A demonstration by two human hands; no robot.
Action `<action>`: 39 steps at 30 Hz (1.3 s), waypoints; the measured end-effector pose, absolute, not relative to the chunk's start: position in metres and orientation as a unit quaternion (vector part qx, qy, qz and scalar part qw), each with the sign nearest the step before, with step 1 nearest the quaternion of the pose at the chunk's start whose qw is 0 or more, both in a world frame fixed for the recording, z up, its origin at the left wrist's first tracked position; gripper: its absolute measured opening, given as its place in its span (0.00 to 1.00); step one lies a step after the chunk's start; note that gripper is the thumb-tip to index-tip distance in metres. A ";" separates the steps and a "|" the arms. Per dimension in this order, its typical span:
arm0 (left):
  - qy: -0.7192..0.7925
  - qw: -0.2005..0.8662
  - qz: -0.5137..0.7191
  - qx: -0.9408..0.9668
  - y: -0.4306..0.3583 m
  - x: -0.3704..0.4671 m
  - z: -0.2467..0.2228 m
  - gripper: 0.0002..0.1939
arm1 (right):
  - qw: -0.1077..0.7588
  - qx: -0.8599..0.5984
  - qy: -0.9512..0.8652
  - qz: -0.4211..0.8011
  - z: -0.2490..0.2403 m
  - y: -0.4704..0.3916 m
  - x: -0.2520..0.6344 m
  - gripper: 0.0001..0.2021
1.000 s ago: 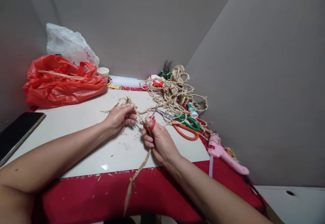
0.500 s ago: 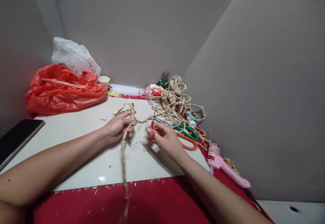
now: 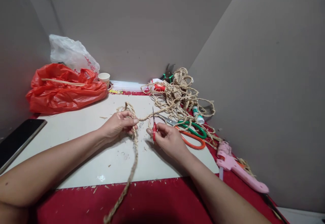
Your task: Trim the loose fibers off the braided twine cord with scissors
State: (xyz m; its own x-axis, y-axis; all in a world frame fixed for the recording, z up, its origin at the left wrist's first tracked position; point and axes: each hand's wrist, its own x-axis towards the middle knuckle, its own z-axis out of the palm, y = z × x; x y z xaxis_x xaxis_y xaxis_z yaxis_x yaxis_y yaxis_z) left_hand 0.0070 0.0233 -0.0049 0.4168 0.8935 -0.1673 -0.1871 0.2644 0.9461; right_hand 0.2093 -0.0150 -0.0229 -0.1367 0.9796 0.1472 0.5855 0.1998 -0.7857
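My left hand [image 3: 120,126] is closed on a braided straw rope [image 3: 134,156], thumb on top. One length of the rope hangs from it over the front of the board, and a loop sticks up beyond the fingers. Another length runs right toward the tangled heap of rope [image 3: 177,98]. My right hand [image 3: 167,137] grips small red-handled scissors [image 3: 154,129], their thin blades pointing up and away. The scissors stand just right of my left hand, apart from it. Whether their blades are parted is too small to tell.
Larger scissors with green and orange handles [image 3: 193,142] lie right of my right hand. A pink glue gun [image 3: 241,173] rests at the right edge. Left are a phone [image 3: 20,142] and a red plastic bag [image 3: 66,95]. A paper cup [image 3: 104,77] stands behind the white board [image 3: 83,163].
The hanging rope end has swung, its lower part now left and its upper part right. My left thumb has come down onto the rope. The view has shifted slightly; the red-handled scissors stay in my right hand.
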 end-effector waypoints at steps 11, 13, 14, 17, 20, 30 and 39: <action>0.470 0.428 0.333 0.697 0.007 0.013 -0.001 0.03 | 0.090 -0.559 -0.824 -0.002 0.002 -0.028 0.212 0.12; 0.465 0.457 0.343 0.677 0.006 0.014 0.000 0.02 | 0.070 -0.555 -0.828 -0.035 0.001 -0.027 0.214 0.13; 0.458 0.477 0.348 0.665 0.006 0.014 0.000 0.01 | 0.063 -0.554 -0.829 -0.046 0.001 -0.027 0.215 0.14; 0.434 0.544 0.354 0.625 0.007 0.015 0.001 0.04 | 0.046 -0.557 -0.827 -0.064 0.000 -0.025 0.218 0.15; 0.431 0.602 0.344 0.578 0.009 0.015 -0.001 0.03 | 0.039 -0.563 -0.823 -0.068 -0.001 -0.024 0.219 0.15; 0.479 0.597 0.350 0.540 0.010 0.015 0.001 0.02 | 0.015 -0.557 -0.826 -0.086 -0.001 -0.024 0.217 0.17; 0.476 0.643 0.340 0.495 0.009 0.016 -0.002 0.04 | 0.025 -0.568 -0.821 -0.055 -0.003 -0.022 0.217 0.15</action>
